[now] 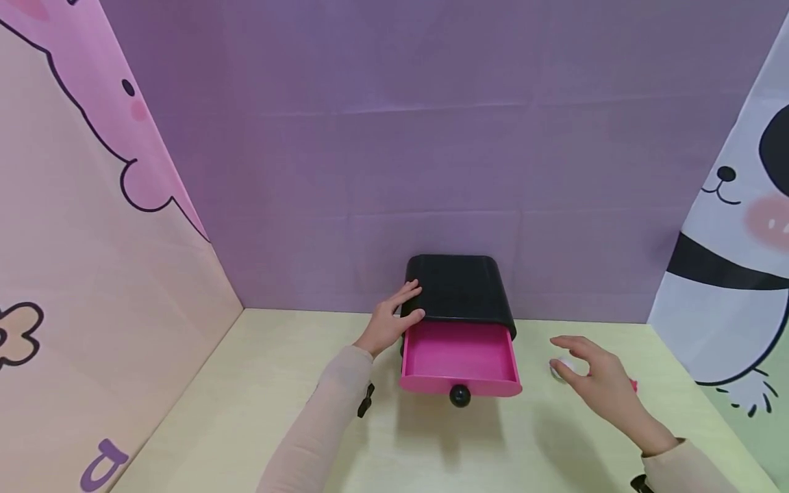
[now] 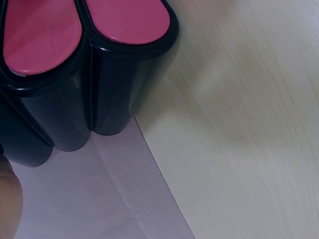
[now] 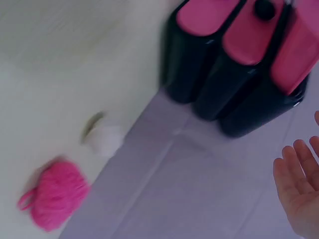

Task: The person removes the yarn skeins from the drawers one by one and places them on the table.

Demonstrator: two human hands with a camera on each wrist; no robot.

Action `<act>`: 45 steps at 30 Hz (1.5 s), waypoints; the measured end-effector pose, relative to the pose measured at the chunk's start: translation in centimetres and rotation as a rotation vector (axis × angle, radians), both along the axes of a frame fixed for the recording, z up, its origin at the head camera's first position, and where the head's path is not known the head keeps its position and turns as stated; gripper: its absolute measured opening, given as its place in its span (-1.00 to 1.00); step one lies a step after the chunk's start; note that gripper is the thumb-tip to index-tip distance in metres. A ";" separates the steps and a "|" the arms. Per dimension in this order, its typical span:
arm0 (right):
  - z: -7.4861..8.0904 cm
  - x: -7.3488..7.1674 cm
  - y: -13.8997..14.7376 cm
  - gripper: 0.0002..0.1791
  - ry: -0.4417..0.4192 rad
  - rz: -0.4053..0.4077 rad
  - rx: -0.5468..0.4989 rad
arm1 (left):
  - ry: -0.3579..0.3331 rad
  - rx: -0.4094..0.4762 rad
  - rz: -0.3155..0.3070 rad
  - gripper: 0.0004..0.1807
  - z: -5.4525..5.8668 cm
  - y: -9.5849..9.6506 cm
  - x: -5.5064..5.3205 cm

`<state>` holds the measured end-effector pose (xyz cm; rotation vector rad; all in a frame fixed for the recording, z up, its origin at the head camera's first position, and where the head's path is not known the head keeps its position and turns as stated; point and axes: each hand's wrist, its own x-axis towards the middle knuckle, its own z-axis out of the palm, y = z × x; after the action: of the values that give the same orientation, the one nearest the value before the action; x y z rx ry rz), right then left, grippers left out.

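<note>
A black drawer box [image 1: 456, 287] stands against the back wall, with its top pink drawer [image 1: 425, 383] pulled out and nothing inside it. The drawer has a round black knob [image 1: 459, 396]. My left hand [image 1: 388, 322] rests on the box's left side and top edge, thumb and fingers spread. To the right, my right hand [image 1: 600, 383] is held over the table, fingers apart from the thumb and holding nothing. Beneath it lie a small white round object [image 3: 105, 138] and a bright pink ball of yarn-like material [image 3: 57, 194] with a loop, both mostly hidden in the head view.
Behind the box rises a purple fabric wall [image 1: 431, 164]. Printed panels close off the left [image 1: 92, 287] and right [image 1: 727, 287] sides. The pale wooden table [image 1: 246, 411] stretches in front. Lower pink drawers [image 2: 129, 20] appear pushed in.
</note>
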<state>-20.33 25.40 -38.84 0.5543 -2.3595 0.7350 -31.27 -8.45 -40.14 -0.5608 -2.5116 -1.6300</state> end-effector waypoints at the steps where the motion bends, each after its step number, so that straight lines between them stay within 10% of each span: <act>1: 0.2 0.2 -0.6 -0.60 0.001 0.014 -0.015 | 0.001 -0.001 0.001 -0.42 0.0 0.0 0.0; 14: 0.0 3.7 -7.0 -0.47 0.144 0.267 -0.090 | 0.025 0.024 -0.023 -0.41 0.1 -0.5 -0.2; 25: -2.1 4.3 -9.6 -0.52 0.080 0.354 -0.103 | 0.019 0.011 -0.013 -0.42 0.2 -0.7 -0.1; 37: -4.3 3.8 -11.3 -0.59 -0.086 0.188 -0.133 | -0.002 0.031 -0.058 -0.40 1.5 -0.7 1.1; 45: -5.0 3.4 -12.4 -0.60 0.183 0.129 -0.031 | 0.030 0.019 -0.014 -0.42 0.0 -0.7 -0.1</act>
<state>-16.97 13.00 -43.81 0.7335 -2.1557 0.7433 -31.39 -9.13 -40.15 -0.5969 -2.4735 -1.6363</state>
